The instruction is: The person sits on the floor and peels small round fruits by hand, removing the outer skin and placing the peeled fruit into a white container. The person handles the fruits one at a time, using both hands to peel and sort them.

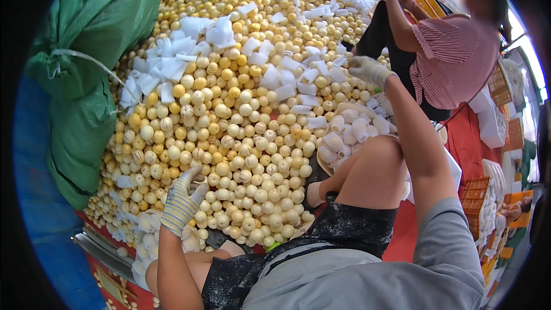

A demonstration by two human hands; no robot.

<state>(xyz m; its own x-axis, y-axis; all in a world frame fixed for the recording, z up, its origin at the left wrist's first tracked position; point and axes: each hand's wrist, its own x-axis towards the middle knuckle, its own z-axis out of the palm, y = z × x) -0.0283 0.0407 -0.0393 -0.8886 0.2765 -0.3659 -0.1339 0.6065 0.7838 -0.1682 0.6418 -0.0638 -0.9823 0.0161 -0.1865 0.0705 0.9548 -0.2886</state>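
Note:
A large heap of round yellow and cream fruits [245,150], some with brown stripes, lies in front of me. My left hand [185,200], in a striped knit glove, is at the heap's near left side with fingers curled; whether a fruit is in it is not clear. My right hand [369,70], in a pale glove, reaches over the heap's right side near loose white foam sleeves [308,88]; its fingers are partly hidden and its hold cannot be told. A basket [320,155] of foam-net-wrapped fruits [355,127] stands beside my right knee.
Green sacks [103,30] tied with cord stand at the left by a blue surface [34,155]. A co-worker in a striped pink shirt [456,60] sits at the right, gloved. Orange crates [475,202] stand on red flooring [469,137]. A metal rail [105,252] lies lower left.

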